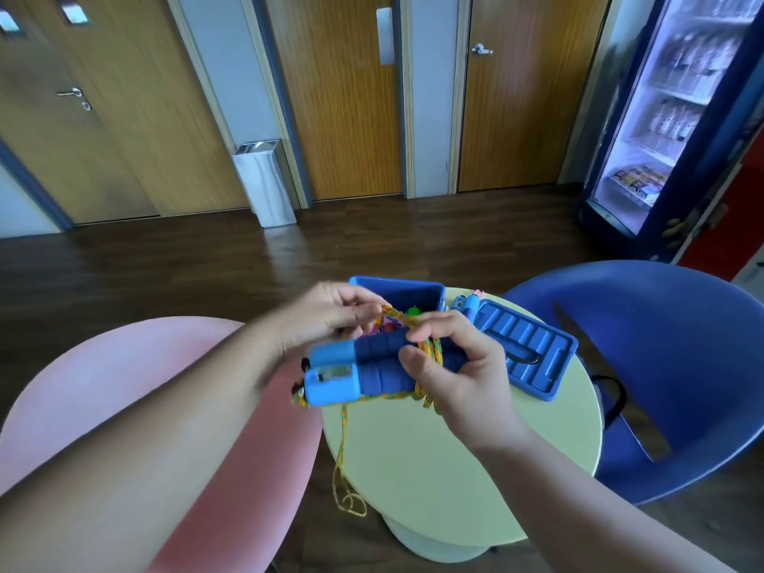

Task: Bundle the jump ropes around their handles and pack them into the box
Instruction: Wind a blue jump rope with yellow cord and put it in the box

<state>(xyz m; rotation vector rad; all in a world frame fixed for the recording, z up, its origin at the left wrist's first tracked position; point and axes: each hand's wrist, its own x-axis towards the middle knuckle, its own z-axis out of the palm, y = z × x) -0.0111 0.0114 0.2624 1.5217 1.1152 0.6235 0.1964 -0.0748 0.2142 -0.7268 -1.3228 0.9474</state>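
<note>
Two blue jump rope handles (355, 372) lie side by side above the table, gripped at their dark foam ends by my right hand (459, 366). A yellow-orange braided rope (432, 349) is coiled around them in several turns. My left hand (330, 314) pinches a strand of that rope just above the handles. The rope's loose tail (342, 461) hangs down past the table edge. Behind my hands stands the open blue box (413, 289) with colourful items inside. Another jump rope's handles (467, 303) lie beside the box.
The blue box lid (525, 349) lies upside down on the round pale-green table (434, 469). A pink chair (124, 366) stands at the left, a blue chair (661, 345) at the right. Doors, a metal bin (264, 181) and a drinks fridge (669, 117) are beyond.
</note>
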